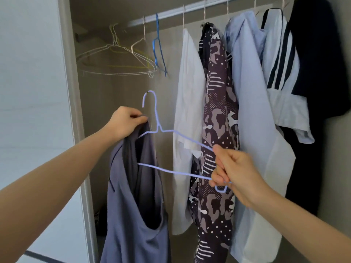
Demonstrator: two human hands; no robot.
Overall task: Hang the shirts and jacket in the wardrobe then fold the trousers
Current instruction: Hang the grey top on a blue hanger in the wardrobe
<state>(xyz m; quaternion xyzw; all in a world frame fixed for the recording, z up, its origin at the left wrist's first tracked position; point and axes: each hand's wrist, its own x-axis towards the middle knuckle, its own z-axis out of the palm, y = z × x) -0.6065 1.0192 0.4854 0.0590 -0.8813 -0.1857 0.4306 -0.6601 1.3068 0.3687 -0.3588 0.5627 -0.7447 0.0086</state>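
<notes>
Left hand pinched the top edge of a slate-grey fabric shirt, fingers curled on the cloth. The shirt hung down from that hand in front of the wardrobe's left half. Right hand gripped the right end of a pale lilac wire hanger, fingers wrapped round both the upper arm and the lower bar. The hanger's left end sat inside the grey shirt's opening; the right end was bare. Its hook pointed up, well below the white wardrobe rail, not on it.

On the rail, left to right:
- A bunch of white and yellowish empty wire hangers.
- One blue empty hanger.
- A plain white shirt.
- A dark purple-brown camouflage-print shirt.
- A light blue shirt.
- A white top with navy stripes.
- A dark navy garment at far right.

The hung clothes touched each other. The white shirt hung just beside the lilac hanger, behind it. Grey wardrobe frame ran down the left side, with a white wall beyond it. Couldn't tell which hung piece was the jacket.
</notes>
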